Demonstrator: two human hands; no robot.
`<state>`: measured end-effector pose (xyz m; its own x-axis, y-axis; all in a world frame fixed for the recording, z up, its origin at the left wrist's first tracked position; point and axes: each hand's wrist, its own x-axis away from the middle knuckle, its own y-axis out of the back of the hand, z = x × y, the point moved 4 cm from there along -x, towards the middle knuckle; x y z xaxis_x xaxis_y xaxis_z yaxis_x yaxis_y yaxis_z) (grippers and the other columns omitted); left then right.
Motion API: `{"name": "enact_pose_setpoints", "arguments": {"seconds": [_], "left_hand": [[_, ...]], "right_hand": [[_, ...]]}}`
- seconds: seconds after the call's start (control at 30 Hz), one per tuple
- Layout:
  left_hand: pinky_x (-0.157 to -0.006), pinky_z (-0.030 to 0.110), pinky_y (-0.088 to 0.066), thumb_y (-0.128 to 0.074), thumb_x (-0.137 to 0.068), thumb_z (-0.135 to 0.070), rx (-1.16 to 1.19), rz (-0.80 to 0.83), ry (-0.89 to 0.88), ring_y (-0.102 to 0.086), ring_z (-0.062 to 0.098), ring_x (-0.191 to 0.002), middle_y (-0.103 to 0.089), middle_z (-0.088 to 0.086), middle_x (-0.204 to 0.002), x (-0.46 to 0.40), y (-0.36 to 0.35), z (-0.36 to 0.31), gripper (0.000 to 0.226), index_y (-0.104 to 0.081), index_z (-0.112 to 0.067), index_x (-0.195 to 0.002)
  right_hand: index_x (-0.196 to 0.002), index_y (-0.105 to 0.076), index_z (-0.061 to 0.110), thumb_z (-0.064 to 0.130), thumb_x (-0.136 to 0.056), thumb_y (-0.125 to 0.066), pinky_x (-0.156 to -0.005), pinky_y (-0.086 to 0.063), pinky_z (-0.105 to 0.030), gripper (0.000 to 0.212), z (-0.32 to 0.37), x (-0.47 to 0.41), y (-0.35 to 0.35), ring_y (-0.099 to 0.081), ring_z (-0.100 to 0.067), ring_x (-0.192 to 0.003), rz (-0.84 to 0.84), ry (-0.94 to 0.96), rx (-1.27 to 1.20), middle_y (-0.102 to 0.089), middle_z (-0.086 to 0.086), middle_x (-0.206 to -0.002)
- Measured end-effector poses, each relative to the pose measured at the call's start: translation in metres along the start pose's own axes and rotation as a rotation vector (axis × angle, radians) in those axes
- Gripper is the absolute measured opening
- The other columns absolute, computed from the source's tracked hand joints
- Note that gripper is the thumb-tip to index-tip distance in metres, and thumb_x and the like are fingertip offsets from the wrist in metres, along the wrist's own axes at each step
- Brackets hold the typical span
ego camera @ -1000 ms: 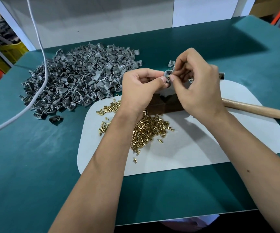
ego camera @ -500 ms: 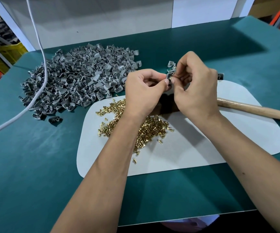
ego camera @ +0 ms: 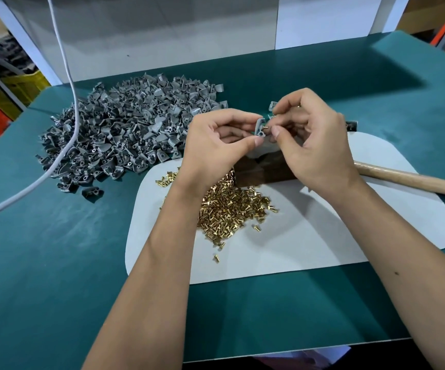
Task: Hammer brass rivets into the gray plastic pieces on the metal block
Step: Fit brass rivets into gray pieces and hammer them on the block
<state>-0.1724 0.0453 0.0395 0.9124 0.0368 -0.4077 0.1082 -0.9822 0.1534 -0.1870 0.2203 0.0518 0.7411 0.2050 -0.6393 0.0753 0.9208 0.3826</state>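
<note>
L hand point(ego camera: 216, 145) pinches gray piece point(ego camera: 260, 127) above metal block point(ego camera: 264, 170). R hand point(ego camera: 314, 145), pinching rivet point(ego camera: 265, 127), has drawn slightly off; rivet now visible at hole. Seating incomplete; hammer point(ego camera: 413, 180) idle.

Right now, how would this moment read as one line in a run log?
step: fitting rivet | left hand: holds gray piece | right hand: pinches brass rivet at piece | hammer: lying on table
</note>
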Motion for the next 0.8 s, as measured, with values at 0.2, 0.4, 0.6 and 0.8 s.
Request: {"name": "enact_pose_setpoints", "arguments": {"seconds": [0.2,0.4,0.6,0.8], "left_hand": [[-0.08,0.034,-0.062,-0.084,-0.076,0.003,0.056,0.021,0.011,-0.073,0.015,-0.084,-0.078,0.006,-0.092,0.0,0.0,0.0,0.03,-0.076,-0.009,-0.102],[-0.085,0.042,-0.062,-0.077,-0.085,0.003,0.128,0.026,0.06,-0.074,0.025,-0.088,-0.077,0.017,-0.096,0.001,-0.001,0.003,0.023,-0.074,0.002,-0.108],[-0.077,0.039,-0.063,-0.062,-0.101,-0.011,0.137,0.02,0.117,-0.071,0.026,-0.075,-0.073,0.023,-0.088,-0.001,-0.002,0.005,0.024,-0.074,0.009,-0.096],[-0.077,0.033,-0.062,-0.057,-0.102,-0.008,0.253,0.01,0.152,-0.074,0.027,-0.078,-0.073,0.016,-0.095,-0.001,-0.002,0.008,0.023,-0.071,0.006,-0.114]], "right_hand": [[-0.103,-0.073,0.01,0.008,-0.09,-0.072,-0.081,-0.059,-0.03,0.013,0.003,-0.001,0.002,-0.072,-0.004,-0.089,0.004,0.094,0.089,-0.075,0.004,-0.092],[-0.093,-0.079,0.009,0.014,-0.092,-0.075,-0.076,-0.056,-0.03,0.006,0.011,-0.001,0.006,-0.069,-0.011,-0.08,-0.079,0.217,0.172,-0.076,0.002,-0.087],[-0.092,-0.079,0.007,0.012,-0.094,-0.073,-0.07,-0.05,-0.029,0.008,0.013,-0.002,0.002,-0.063,-0.016,-0.076,-0.027,0.273,0.212,-0.071,-0.002,-0.083],[-0.087,-0.077,0.006,0.009,-0.091,-0.071,-0.069,-0.051,-0.029,0.007,0.009,-0.001,0.003,-0.063,-0.015,-0.075,-0.06,0.192,0.198,-0.071,-0.002,-0.081]]}}
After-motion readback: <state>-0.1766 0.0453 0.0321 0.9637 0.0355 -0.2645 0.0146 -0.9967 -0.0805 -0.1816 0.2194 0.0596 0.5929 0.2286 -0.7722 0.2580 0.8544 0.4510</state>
